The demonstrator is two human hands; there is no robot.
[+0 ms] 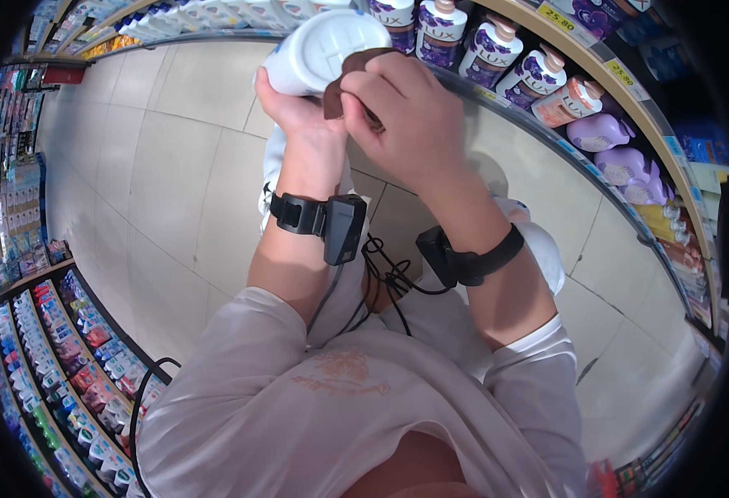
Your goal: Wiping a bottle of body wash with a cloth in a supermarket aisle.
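Note:
My left hand point(298, 116) grips a white plastic bottle point(310, 54) from below, its ridged base turned toward me. My right hand point(402, 116) has its fingers curled on a brown cloth point(334, 98), which rests against the right side of the bottle's base. Both forearms come up from the lower edge with black devices strapped at the wrists, and dark cables point(389, 274) hang between them.
A curved-looking shelf at top and right holds several white-and-purple pump bottles point(485, 54) and lilac bottles point(622, 166), close to my right hand. Packed shelves point(66, 357) line the left. Pale floor tiles point(173, 166) lie below.

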